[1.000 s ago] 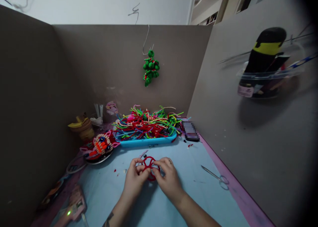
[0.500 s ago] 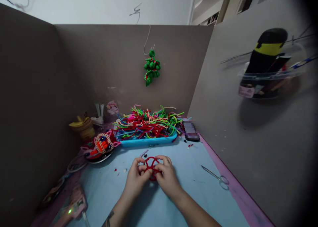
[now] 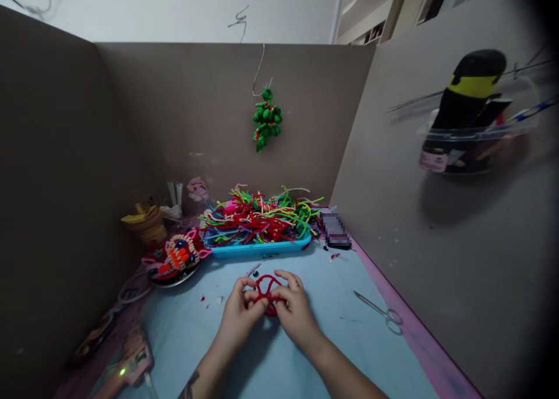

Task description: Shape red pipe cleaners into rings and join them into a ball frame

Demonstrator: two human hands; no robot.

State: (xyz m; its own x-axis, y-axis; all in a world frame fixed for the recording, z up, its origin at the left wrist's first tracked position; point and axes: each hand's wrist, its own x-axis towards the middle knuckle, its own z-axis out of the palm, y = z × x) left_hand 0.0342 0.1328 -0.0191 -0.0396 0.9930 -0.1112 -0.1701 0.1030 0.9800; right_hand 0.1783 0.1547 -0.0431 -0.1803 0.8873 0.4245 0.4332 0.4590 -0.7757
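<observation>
Between my two hands is a round red pipe-cleaner shape [image 3: 265, 281], a ring crossed by spokes. My left hand [image 3: 241, 307] pinches its left side between thumb and fingers. On the right side, my right hand [image 3: 294, 307] grips it with thumb and forefinger, another finger raised off the ring. The fingertips partly cover the middle and lower part of the ring. Just beyond the hands, a small black bead [image 3: 255, 274] and a short purple pipe-cleaner piece [image 3: 253, 268] rest on the light-blue mat [image 3: 349, 352].
A blue tray [image 3: 262, 249] heaped with coloured pipe cleaners stands behind. To its left sits an animal-head craft [image 3: 181, 252]; a phone [image 3: 335, 230] lies right. Scissors [image 3: 379, 313] are at right, a pink glue gun [image 3: 135, 355] at lower left. A green ornament [image 3: 267, 119] hangs on the back panel.
My right hand's raised finger has lifted slightly away from the ring's upper edge. The ring has tilted a little; my left hand stays nearly still.
</observation>
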